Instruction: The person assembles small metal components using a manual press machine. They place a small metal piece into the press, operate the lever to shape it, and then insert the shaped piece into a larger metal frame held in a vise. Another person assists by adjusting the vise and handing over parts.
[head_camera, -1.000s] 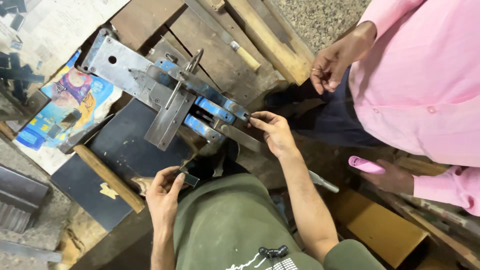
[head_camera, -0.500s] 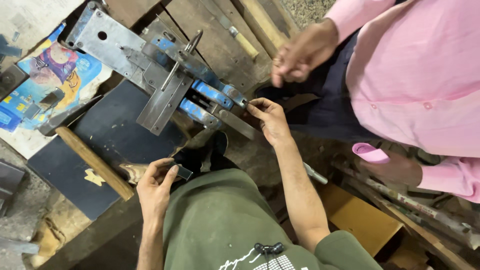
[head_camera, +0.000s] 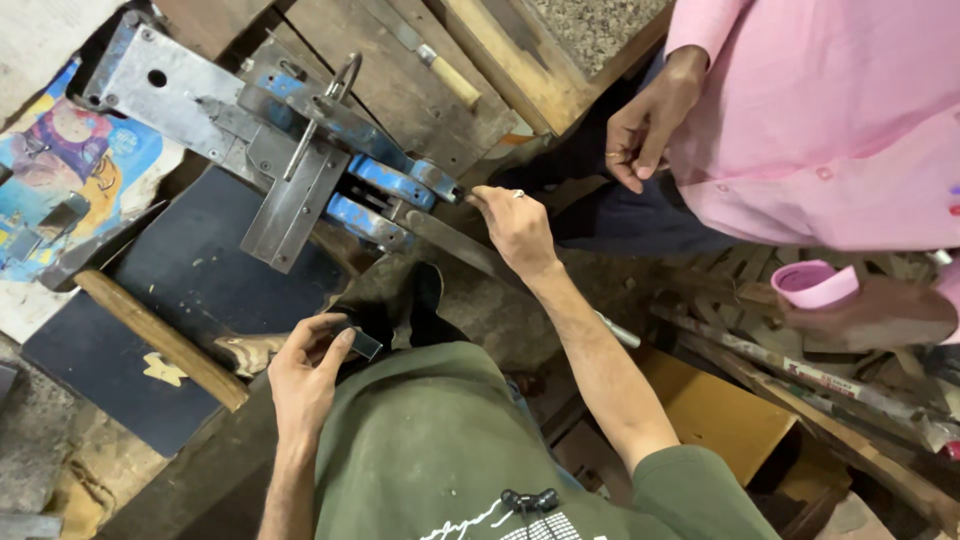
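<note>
Cluttered wood bench: right hand (head_camera: 515, 222) pinches flat metal strip (head_camera: 455, 243) at shear (head_camera: 300, 140) edge, left hand (head_camera: 305, 375) grips sm. block (head_camera: 362, 344).

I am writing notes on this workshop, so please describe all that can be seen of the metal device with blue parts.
The metal device lies slanted on worn wooden boards. It has a grey steel base plate with round holes, a flat hanging plate, a thin rod with a hooked end, and blue painted arms, chipped and rusty. A long flat metal strip runs out from between the arms. The right hand touches the arm tip with its fingers.
</note>
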